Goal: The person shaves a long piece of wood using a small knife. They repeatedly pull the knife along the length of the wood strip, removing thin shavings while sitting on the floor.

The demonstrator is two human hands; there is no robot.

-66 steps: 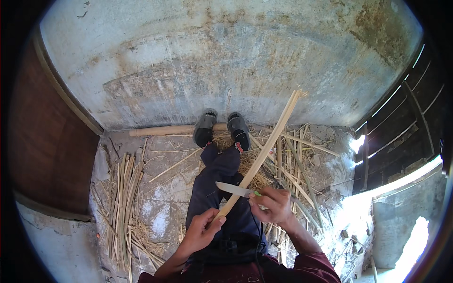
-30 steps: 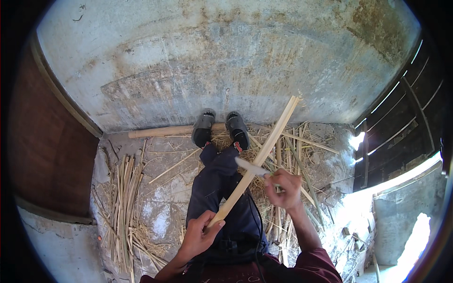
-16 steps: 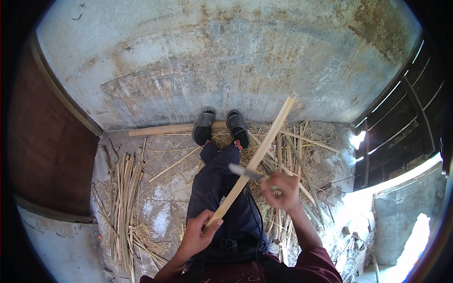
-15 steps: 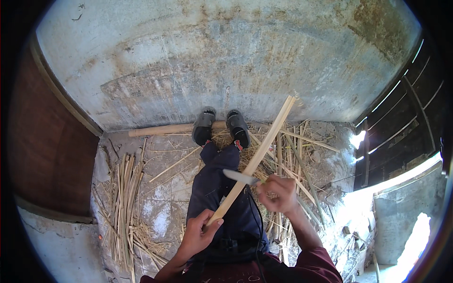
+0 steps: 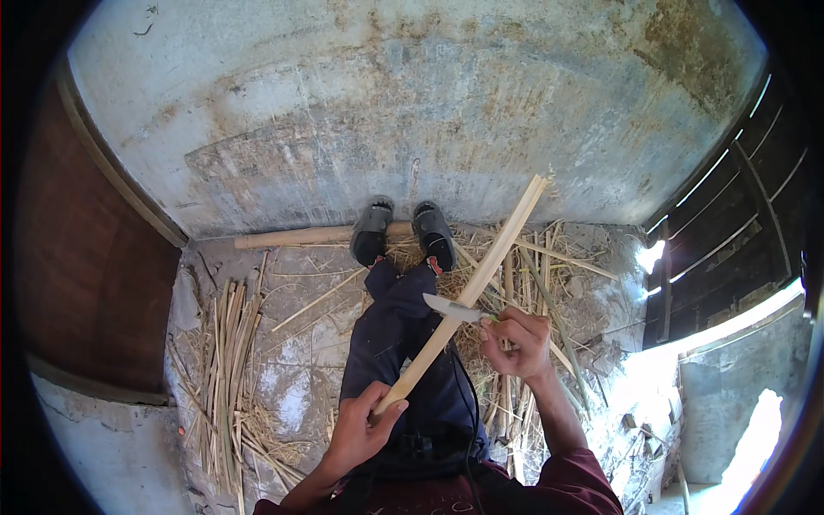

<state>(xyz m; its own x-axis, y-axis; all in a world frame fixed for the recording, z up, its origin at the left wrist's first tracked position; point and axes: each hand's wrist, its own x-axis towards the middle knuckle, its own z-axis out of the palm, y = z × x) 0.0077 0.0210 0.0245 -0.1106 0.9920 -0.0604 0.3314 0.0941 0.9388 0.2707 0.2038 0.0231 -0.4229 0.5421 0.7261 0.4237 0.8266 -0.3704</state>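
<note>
I sit with my legs stretched toward a stained concrete wall, feet in dark shoes (image 5: 403, 232). My left hand (image 5: 360, 429) grips the near end of a long pale bamboo strip (image 5: 476, 279) that slants up to the right toward the wall. My right hand (image 5: 518, 343) holds a knife (image 5: 453, 310), blade pointing left and resting against the strip about halfway along it. Both hands are over my dark trousers (image 5: 403, 352).
A bundle of split bamboo strips (image 5: 227, 360) lies on the floor to my left. More strips and shavings (image 5: 541, 283) are heaped to my right. A round pole (image 5: 292, 237) lies along the wall base. A brown wooden panel (image 5: 86, 257) stands at left, dark slats (image 5: 730, 240) at right.
My right hand slid the knife out along the strip away from me, then drew it back toward me. The left hand kept hold of the strip's near end.
</note>
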